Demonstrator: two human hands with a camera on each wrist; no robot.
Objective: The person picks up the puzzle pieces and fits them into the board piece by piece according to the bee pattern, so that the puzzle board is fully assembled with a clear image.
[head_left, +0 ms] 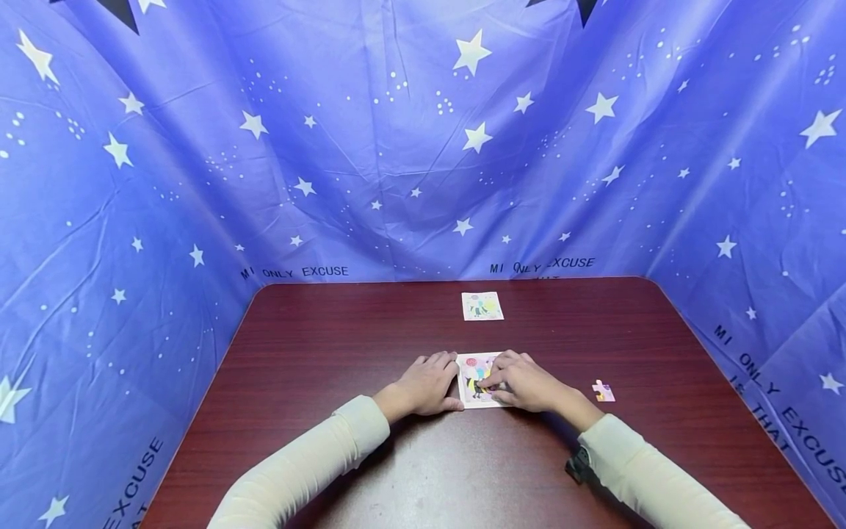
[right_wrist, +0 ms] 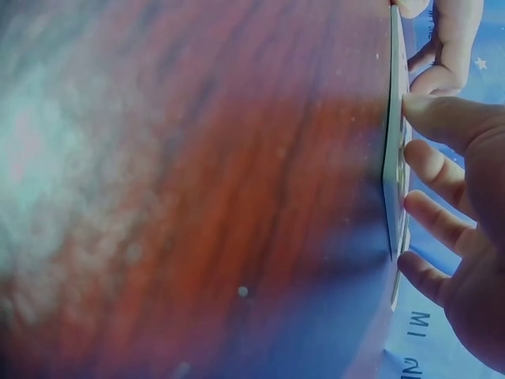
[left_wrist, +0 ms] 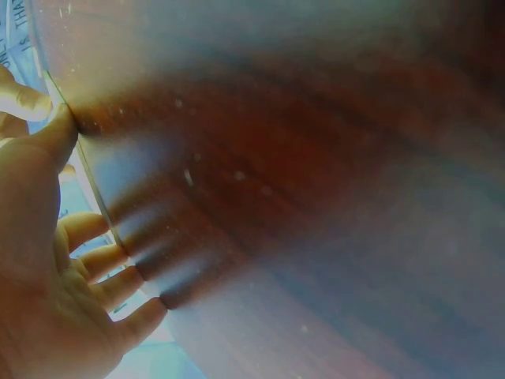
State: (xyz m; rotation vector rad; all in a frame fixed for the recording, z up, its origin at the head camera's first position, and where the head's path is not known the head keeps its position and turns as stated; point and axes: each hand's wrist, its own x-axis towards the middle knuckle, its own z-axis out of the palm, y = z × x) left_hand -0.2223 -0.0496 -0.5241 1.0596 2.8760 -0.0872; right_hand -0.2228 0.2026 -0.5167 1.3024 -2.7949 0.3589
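A small square jigsaw puzzle (head_left: 471, 383) with a bee picture and white border lies flat on the table, partly covered by my right hand. My left hand (head_left: 428, 384) rests along its left edge; the left wrist view shows the fingers spread, tips down at the tabletop. From the right, my right hand (head_left: 530, 383) reaches over the puzzle and presses its fingertips on the picture. In the right wrist view the thin board edge (right_wrist: 389, 158) runs beneath the thumb and fingertips. A loose jigsaw piece (head_left: 603, 391) lies to the right, beyond my right wrist.
A square card (head_left: 482, 306) with a similar bee picture lies behind the puzzle. The dark red wooden table (head_left: 317, 330) is enclosed on three sides by a blue star-patterned curtain (head_left: 396, 184).
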